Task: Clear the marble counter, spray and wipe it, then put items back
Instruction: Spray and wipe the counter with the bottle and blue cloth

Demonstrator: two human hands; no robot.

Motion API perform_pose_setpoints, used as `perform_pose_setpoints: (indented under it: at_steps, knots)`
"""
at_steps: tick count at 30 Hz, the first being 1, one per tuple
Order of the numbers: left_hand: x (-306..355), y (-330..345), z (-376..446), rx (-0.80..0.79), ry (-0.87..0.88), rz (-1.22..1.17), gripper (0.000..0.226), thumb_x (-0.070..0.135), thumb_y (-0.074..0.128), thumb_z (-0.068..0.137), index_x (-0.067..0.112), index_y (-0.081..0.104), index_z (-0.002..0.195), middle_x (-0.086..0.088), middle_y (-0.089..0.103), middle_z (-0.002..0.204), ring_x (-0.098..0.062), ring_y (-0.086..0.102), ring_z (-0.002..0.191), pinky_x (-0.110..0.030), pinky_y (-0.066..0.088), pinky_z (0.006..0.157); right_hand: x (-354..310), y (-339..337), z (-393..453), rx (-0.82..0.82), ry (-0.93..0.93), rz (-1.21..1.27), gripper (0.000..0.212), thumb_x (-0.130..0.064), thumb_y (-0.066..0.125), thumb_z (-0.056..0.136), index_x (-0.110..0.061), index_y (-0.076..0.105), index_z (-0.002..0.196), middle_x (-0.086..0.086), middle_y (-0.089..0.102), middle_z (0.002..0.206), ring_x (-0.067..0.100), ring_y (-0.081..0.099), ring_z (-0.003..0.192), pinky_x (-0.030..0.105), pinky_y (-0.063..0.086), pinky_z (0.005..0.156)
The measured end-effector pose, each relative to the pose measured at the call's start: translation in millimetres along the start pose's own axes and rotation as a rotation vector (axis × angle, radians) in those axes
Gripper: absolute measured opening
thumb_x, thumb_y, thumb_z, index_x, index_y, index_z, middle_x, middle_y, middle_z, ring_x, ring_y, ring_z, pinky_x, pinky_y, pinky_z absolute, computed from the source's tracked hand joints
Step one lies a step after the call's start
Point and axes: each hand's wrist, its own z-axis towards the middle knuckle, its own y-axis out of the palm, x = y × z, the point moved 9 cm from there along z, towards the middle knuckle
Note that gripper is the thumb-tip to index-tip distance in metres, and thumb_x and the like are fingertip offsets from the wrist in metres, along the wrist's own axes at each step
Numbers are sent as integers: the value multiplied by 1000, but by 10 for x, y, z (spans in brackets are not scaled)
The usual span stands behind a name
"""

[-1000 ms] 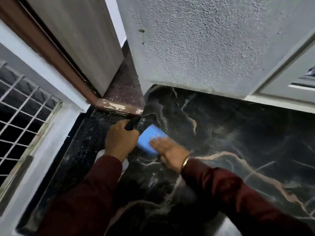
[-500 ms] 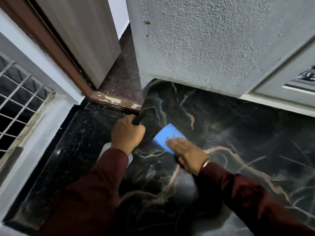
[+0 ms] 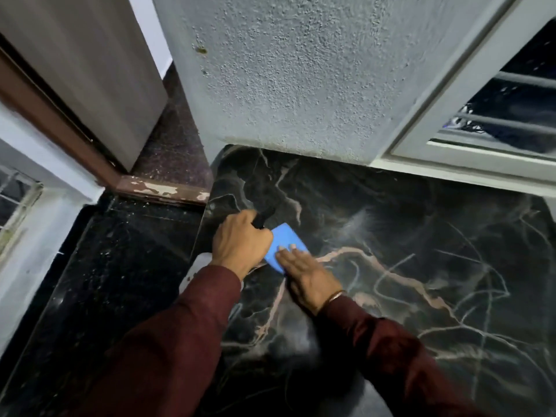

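The black marble counter (image 3: 406,242) with pale veins fills the right half of the view. A blue cloth (image 3: 285,239) lies flat on it near its left edge. My right hand (image 3: 307,273) presses on the cloth with straight fingers. My left hand (image 3: 240,245) sits just left of the cloth, fingers curled round the black nozzle (image 3: 264,217) of a spray bottle. A bit of the white bottle body (image 3: 200,264) shows below my left wrist; the rest is hidden by my hand and sleeve.
A rough grey wall (image 3: 301,79) rises right behind the counter. A window frame (image 3: 451,121) stands at the back right. Left of the counter lies a lower dark speckled floor (image 3: 114,266), with a brown door sill (image 3: 162,191) and a grey door (image 3: 90,70) beyond.
My right hand has slid the blue cloth a little to the right across the marble. My left hand with the spray bottle followed and now sits close against the cloth.
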Motion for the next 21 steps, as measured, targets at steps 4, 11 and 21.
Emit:
perform_pose_setpoints:
  at_steps: [4,11,21]
  knots:
    - [338,187,-35,-58,65,36,9,17,56,81,16,56,72,-3,53,74,-33,52,79,-33,34,69,1840,-638,-882,279,722,95,61,-26,33,84,7,46,133,28,44,139,49,40,128,55,29,109]
    - [1097,885,-73,-178,182,93,11,18,56,79,20,50,70,-7,58,83,-36,55,83,-35,35,69,1839,-474,-1523,359,952,105,54,-12,40,84,8,44,134,28,43,140,52,35,129,55,30,107]
    - [1718,1601,-59,-191,41,228,22,22,57,84,13,69,101,-13,70,103,-35,62,96,-37,47,83,3268,-1150,-1763,305,1029,76,71,-31,14,78,6,39,133,26,38,141,49,31,128,55,28,106]
